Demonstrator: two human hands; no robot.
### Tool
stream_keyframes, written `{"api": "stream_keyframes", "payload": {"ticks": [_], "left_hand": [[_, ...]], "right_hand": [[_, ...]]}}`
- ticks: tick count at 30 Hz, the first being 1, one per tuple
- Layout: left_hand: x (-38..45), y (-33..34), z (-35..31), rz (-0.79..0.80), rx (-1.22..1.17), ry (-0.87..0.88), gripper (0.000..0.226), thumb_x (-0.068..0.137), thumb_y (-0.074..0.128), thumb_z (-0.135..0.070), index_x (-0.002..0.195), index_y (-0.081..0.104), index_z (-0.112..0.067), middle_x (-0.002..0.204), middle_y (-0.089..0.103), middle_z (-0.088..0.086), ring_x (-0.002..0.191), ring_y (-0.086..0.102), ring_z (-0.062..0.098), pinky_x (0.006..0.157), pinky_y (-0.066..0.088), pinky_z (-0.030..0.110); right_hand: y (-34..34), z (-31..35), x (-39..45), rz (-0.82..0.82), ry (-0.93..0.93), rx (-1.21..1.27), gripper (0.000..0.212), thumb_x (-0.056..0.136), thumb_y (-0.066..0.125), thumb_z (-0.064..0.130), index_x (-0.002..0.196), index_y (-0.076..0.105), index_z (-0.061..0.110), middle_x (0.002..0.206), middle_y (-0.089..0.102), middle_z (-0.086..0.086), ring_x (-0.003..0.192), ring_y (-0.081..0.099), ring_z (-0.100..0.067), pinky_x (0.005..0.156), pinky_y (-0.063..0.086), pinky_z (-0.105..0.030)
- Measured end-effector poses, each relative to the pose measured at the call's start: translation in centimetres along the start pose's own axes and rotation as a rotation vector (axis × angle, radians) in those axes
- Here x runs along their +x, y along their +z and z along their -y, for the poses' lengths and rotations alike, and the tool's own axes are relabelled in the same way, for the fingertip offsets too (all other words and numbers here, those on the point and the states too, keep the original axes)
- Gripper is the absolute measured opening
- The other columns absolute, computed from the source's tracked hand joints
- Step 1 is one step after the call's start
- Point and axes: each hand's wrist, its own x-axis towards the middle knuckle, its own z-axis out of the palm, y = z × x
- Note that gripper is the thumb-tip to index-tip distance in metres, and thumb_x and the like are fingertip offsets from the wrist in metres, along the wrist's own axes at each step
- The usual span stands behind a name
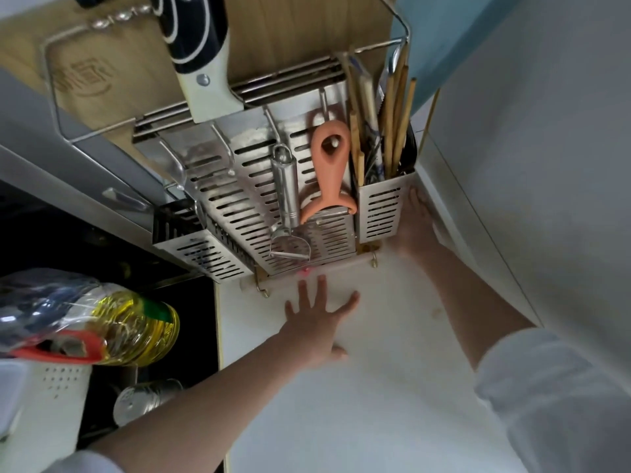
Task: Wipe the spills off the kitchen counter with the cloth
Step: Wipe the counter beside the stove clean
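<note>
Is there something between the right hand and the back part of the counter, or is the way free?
Yes. The metal utensil rack stands over the back of the counter, and the right hand reaches beside its chopstick holder, against the wall. The left hand lies flat and open before the rack. No cloth is visible.

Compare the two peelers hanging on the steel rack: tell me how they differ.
The orange peeler has a broad, flat plastic-looking body with a large loop at the top; the steel peeler has a slim, round metal handle. The orange peeler's body flares into a wide fork near its blade, while the steel peeler ends in a thin wire bow. The steel peeler's blade end reaches lower. Both hang from hooks on the slotted rack, side by side.
</note>
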Motion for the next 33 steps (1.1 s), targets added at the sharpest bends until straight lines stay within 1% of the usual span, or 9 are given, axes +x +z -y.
{"api": "stream_keyframes", "payload": {"ticks": [2, 5, 11, 13, 17, 19, 26, 31, 33], "left_hand": [[-0.1, 0.0, 0.1, -0.008, 0.007, 0.004, 0.1, 0.089, 0.064, -0.048, 0.146, -0.019, -0.054, 0.153, -0.039, 0.014, 0.139, -0.03, 0.048, 0.115, 0.004, 0.068], [-0.1, 0.0, 0.3, -0.003, -0.006, 0.006, 0.101, 0.089, 0.065, -0.047, 0.145, -0.019, -0.055, 0.153, -0.039, 0.013, 0.139, -0.031, 0.048, 0.114, 0.004, 0.068], [-0.2, -0.1, 0.0, 0.007, -0.008, 0.005, 0.101, 0.089, 0.064, -0.046, 0.147, -0.018, -0.053, 0.153, -0.039, 0.013, 0.139, -0.03, 0.049, 0.115, 0.005, 0.068], [-0.2, -0.1, 0.0, 0.005, -0.011, 0.01, 0.1, 0.09, 0.064, -0.045, 0.147, -0.018, -0.053, 0.153, -0.039, 0.014, 0.139, -0.031, 0.049, 0.114, 0.004, 0.068], [0.0, 0.0, 0.2, 0.002, -0.017, 0.005, 0.101, 0.089, 0.065, -0.046, 0.146, -0.019, -0.054, 0.152, -0.041, 0.013, 0.139, -0.032, 0.047, 0.114, 0.002, 0.068], [0.1, 0.0, 0.3, 0.003, -0.015, -0.005, 0.102, 0.089, 0.066, -0.046, 0.146, -0.018, -0.054, 0.153, -0.04, 0.012, 0.14, -0.031, 0.047, 0.115, 0.003, 0.067], [0.5, 0.2, 0.7, -0.008, 0.028, -0.031, 0.101, 0.085, 0.065, -0.054, 0.147, -0.014, -0.055, 0.156, -0.035, 0.012, 0.143, -0.023, 0.049, 0.114, 0.009, 0.067], [-1.7, 2.0, 0.6, -0.147, 0.017, -0.025, 0.083, 0.09, 0.056, -0.054, 0.153, 0.001, -0.047, 0.162, -0.014, 0.016, 0.147, -0.005, 0.046, 0.116, 0.02, 0.059], [-3.7, 3.6, 0.5, -0.172, 0.027, -0.045, 0.075, 0.093, 0.051, -0.052, 0.153, 0.006, -0.047, 0.163, -0.008, 0.016, 0.146, 0.002, 0.047, 0.115, 0.025, 0.057]], "right_hand": [[-0.8, 0.8, 0.4, 0.021, 0.021, 0.037, 0.089, 0.096, 0.057, 0.031, 0.155, -0.006, 0.007, 0.163, -0.005, -0.017, 0.151, -0.005, -0.032, 0.122, 0.0, -0.041], [-0.2, -1.5, -1.2, -0.002, -0.031, 0.064, 0.074, 0.096, 0.047, 0.018, 0.157, 0.006, 0.013, 0.165, 0.003, -0.011, 0.152, 0.0, -0.026, 0.124, 0.003, -0.038], [2.3, -3.1, -12.5, -0.096, -0.004, 0.009, 0.07, 0.089, 0.047, 0.0, 0.154, 0.02, 0.003, 0.161, 0.015, -0.02, 0.15, 0.012, -0.035, 0.119, 0.0, -0.032], [1.7, -3.3, -9.4, -0.036, -0.005, -0.035, 0.075, 0.091, 0.047, 0.004, 0.157, 0.011, 0.009, 0.163, 0.006, -0.015, 0.152, 0.004, -0.03, 0.119, -0.004, -0.03], [1.4, -2.7, -0.3, 0.055, -0.033, -0.091, 0.077, 0.096, 0.045, 0.016, 0.158, -0.002, 0.02, 0.165, -0.008, -0.009, 0.151, -0.01, -0.029, 0.124, -0.003, -0.041], [1.8, -2.6, 0.1, 0.071, -0.048, -0.142, 0.076, 0.097, 0.042, 0.019, 0.157, -0.004, 0.023, 0.165, -0.011, -0.006, 0.151, -0.012, -0.027, 0.124, -0.001, -0.043], [4.0, -4.0, -19.0, -0.1, 0.001, -0.004, 0.06, 0.091, 0.03, 0.019, 0.148, 0.039, 0.003, 0.152, 0.036, -0.024, 0.143, 0.032, -0.04, 0.122, 0.009, -0.04], [5.5, -0.8, -30.2, -0.123, 0.237, -0.003, 0.062, 0.088, 0.031, 0.027, 0.146, 0.045, 0.013, 0.154, 0.036, -0.019, 0.142, 0.031, -0.043, 0.119, 0.011, -0.046], [6.8, 2.9, -32.2, -0.043, 0.107, -0.027, 0.067, 0.083, 0.033, 0.028, 0.149, 0.041, 0.024, 0.157, 0.033, -0.011, 0.144, 0.026, -0.044, 0.118, 0.011, -0.047]]}}
